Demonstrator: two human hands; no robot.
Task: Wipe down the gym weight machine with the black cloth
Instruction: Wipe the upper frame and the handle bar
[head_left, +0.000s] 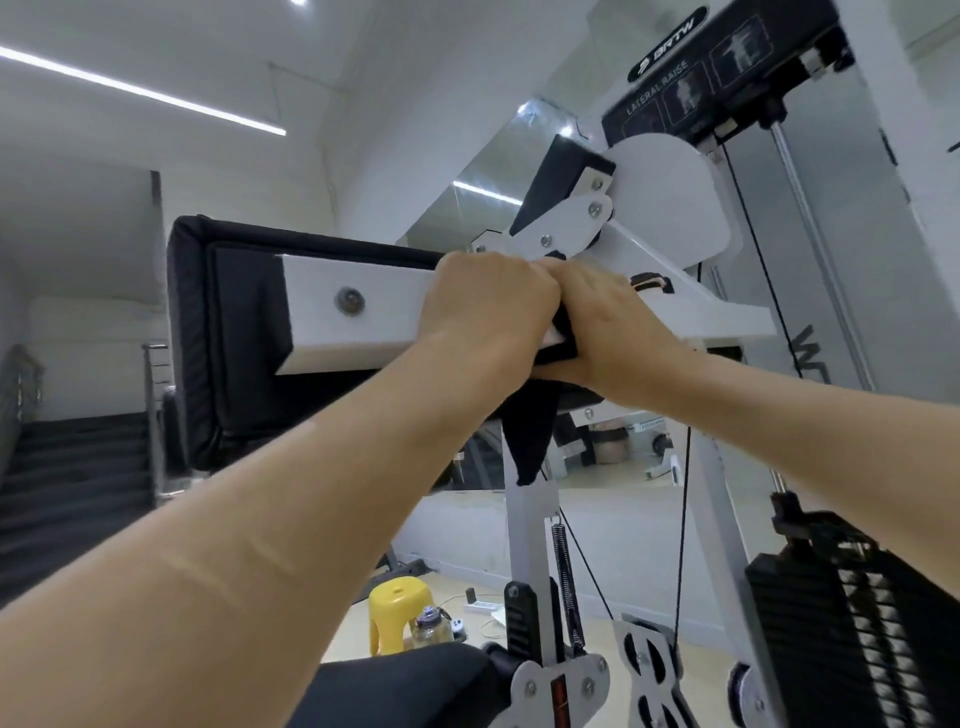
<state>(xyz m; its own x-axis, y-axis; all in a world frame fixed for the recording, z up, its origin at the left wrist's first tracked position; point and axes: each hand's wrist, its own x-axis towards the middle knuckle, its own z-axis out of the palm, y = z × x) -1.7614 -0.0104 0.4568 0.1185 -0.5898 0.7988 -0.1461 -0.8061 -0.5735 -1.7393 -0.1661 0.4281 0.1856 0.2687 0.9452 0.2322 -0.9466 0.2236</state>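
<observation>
head view: at centre frame the left hand (491, 306) curls over the white arm (358, 317) of the weight machine (670, 208), touching the right hand (608, 322), which presses the black cloth (527, 431) against it; cloth's tail hangs below.

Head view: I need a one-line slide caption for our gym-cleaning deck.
Both hands, left and right, press a black cloth against the lateral-raise machine's white arm.
</observation>
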